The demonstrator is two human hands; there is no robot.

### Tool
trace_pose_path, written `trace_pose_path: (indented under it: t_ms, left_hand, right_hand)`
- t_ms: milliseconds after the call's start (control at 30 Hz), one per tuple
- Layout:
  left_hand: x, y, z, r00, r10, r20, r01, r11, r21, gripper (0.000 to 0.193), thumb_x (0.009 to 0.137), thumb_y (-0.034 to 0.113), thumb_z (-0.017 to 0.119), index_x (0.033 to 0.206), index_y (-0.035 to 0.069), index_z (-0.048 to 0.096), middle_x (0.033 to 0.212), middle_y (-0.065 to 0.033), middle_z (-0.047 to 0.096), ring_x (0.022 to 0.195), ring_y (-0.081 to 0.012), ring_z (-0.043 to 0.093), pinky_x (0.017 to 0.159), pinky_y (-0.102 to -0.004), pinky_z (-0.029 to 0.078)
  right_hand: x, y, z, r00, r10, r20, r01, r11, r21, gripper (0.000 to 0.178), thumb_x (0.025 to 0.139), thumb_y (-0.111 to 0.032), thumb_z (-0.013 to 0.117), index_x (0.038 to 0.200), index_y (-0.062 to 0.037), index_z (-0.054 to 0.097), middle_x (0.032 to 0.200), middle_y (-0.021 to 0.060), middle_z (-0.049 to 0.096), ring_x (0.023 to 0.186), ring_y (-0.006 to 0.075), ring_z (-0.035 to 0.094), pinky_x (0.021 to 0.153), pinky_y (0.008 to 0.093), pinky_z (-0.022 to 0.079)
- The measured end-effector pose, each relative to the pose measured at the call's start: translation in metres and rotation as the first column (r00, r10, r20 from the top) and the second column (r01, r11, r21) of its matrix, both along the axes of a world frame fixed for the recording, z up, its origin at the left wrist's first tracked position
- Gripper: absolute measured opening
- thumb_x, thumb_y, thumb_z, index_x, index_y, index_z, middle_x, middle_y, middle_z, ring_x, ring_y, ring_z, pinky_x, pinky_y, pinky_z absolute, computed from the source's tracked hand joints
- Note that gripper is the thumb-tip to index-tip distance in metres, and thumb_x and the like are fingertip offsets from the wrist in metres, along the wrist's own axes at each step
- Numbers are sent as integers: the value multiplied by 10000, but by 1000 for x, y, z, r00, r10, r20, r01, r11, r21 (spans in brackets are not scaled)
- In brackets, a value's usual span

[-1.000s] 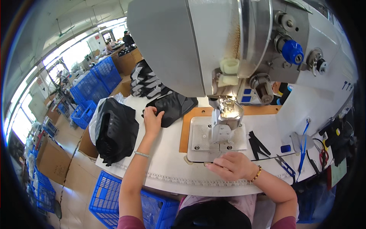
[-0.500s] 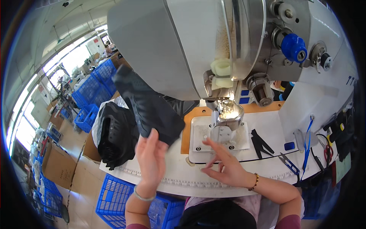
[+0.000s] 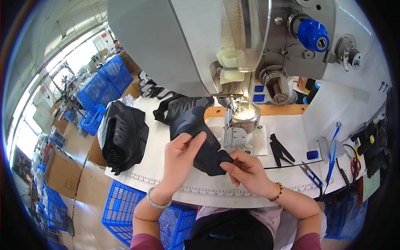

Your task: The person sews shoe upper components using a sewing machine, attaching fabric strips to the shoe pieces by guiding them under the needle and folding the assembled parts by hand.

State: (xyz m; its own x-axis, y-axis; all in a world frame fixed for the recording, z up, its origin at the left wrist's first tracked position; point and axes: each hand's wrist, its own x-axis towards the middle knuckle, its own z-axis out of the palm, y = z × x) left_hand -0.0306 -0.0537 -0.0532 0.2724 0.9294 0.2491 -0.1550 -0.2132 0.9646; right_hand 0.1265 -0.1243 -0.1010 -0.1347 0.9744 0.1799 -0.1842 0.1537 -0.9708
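Between both hands is a black shoe upper (image 3: 192, 125), held just in front of the sewing machine's presser foot (image 3: 239, 135). My left hand (image 3: 183, 152) pinches its left side, thumb on top. At its lower right edge, my right hand (image 3: 246, 168) grips the black material between thumb and fingers. The machine's lamp lights the needle area above the metal plate (image 3: 260, 141). Behind the held piece, another black upper (image 3: 181, 104) lies on the white table. A stack of black uppers (image 3: 123, 137) sits farther left.
Right of the plate lie a black forked strip (image 3: 280, 151) and blue thread snips (image 3: 311, 175). The grey machine head (image 3: 166, 46) overhangs the work. A blue crate (image 3: 125, 212) stands below the table's left front edge, and a cardboard box (image 3: 62, 173) is on the floor.
The upper has come down and right, towards the front of the presser foot. My right hand, free before, has taken hold of its right edge. The view has shifted slightly.
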Motion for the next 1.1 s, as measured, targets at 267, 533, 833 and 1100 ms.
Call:
trace_pose_path:
  t_ms: [267,533,833,1100]
  left_hand:
    - [21,12,2,934,214,-285,-140,956,257,331,862,184,586,641,1,420,535,-2,436,469,-41,366,405,-219,307]
    - [58,67,17,981,-140,-135,147,988,48,86,824,29,491,777,-33,529,536,-31,513,383,-92,474,332,-230,363]
    - [64,59,11,999,-43,-27,44,999,24,164,872,150,520,831,-8,509,610,-67,518,496,-107,500,444,-244,396]
    - [12,38,-70,949,272,-162,102,222,970,356,668,121,711,965,69,522,895,-72,529,794,-245,520,732,-372,403]
  right_hand:
    - [8,2,5,996,-86,-1,86,996,-11,169,887,-192,560,908,-26,530,562,-31,465,437,20,426,391,175,329]
    - [21,17,24,955,-278,-107,281,960,14,172,891,-171,548,921,-4,520,619,-6,503,405,50,451,356,184,336]
    - [26,18,24,937,-349,7,349,937,13,122,890,-76,480,917,23,547,748,115,620,367,90,467,308,189,337]
    - [87,-11,8,325,-655,683,530,724,442,161,812,-59,582,959,4,573,787,83,585,547,129,510,482,250,395]
